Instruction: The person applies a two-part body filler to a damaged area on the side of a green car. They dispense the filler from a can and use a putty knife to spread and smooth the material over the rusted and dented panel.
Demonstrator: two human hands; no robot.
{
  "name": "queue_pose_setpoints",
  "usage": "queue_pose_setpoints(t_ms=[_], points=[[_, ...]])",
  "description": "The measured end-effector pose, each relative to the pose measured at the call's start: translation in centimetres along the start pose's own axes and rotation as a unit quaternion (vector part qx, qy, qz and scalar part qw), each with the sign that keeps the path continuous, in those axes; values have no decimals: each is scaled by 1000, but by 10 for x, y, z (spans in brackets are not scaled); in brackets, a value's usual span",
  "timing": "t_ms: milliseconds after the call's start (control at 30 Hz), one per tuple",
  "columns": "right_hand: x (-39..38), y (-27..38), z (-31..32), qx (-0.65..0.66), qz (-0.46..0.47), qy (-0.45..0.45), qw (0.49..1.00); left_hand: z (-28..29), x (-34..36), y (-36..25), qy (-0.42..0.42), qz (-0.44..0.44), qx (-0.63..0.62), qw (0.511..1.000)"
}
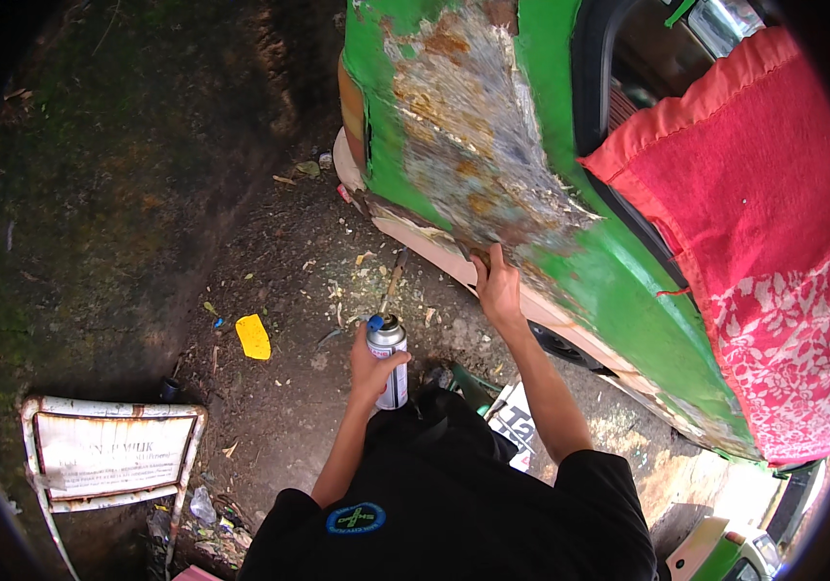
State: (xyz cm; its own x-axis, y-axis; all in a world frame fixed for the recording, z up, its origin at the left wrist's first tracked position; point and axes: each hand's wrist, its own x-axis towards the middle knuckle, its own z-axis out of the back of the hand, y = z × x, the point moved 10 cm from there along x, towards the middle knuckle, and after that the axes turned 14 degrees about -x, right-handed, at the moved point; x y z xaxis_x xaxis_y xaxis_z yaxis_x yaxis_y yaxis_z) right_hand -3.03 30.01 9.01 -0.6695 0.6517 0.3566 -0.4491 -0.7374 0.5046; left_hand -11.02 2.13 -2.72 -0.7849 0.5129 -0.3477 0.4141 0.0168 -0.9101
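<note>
My left hand (pixel 373 368) is wrapped round a blowtorch on a white gas canister (pixel 397 387). The torch has a blue knob (pixel 375 322) and a metal nozzle (pixel 395 279) directed up toward the car's lower edge; no flame can be made out. My right hand (pixel 500 293) grips a thin dark scraper (pixel 463 250), its fingers closed, against the low side of the green car body (pixel 618 261). Above that hand spreads a large bare patch (pixel 463 126), grey and rusty, edged with ragged peeling paint.
A red patterned cloth (pixel 754 223) hangs over the car window. On the dirt floor lie paint flakes (pixel 362 276) and a yellow scrap (pixel 253 337). A rusty white metal-framed board (pixel 115 450) stands at the lower left. Part of another green and white vehicle (pixel 725 552) shows lower right.
</note>
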Motion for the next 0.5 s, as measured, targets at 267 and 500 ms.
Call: queue_pose_setpoints(t_ms=[267,500], points=[[10,12,-11,-109,56,97,988,-5,-5,-10,3,-13,-15,1000],[25,23,-18,-117,45,114,985,-9,-10,-16,8,-22,-47,999]])
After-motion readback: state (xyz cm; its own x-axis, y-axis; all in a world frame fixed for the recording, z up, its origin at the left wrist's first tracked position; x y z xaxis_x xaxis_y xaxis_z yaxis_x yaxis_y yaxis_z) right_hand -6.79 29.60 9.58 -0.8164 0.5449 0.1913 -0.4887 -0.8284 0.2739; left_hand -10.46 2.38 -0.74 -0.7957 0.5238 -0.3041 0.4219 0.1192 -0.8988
